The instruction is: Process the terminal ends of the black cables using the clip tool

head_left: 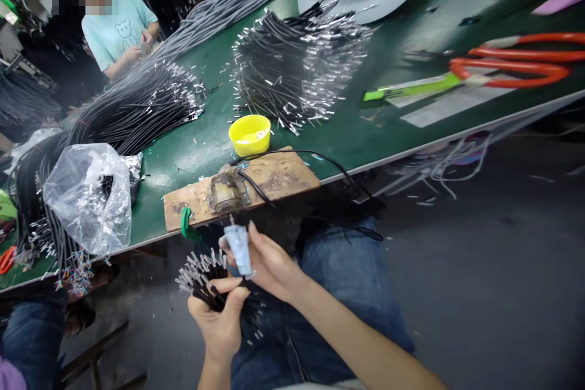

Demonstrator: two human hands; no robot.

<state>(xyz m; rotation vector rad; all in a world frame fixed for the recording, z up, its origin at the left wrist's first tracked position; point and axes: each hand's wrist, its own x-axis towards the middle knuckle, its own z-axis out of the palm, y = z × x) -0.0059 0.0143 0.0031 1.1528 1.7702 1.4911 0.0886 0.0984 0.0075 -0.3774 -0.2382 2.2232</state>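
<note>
Left hand [217, 323] is gripping a bundle of black wires [204, 291] down over the lap, thumb pressing near the forefinger, and silvery tips are fanning out above the fist. Right hand [276, 265] is curling about a pale blue cone [237, 247], fingertips showing on its far side (whether it is really gripping the cone, I cannot tell from where I am standing). Both the wires and the cone are sitting just off the near edge of the green surface [180, 161], with the cone's thin end-pin pointing towards a grimy block [227, 193]. That block is resting on a wooden board [287, 177], which a green clamp [185, 221] is gripping near the edge. Just behind the board, a yellow bowl [249, 145] is standing upright. Further back, a heap of wires with silvery ends is spreading out; to its left, more cables are lying in long bunches beside a clear bag [82, 195]. Orange-handled scissors [459, 68] are lying well to the right. Across the surface, a co-worker [119, 27] is holding both hands together.
</note>
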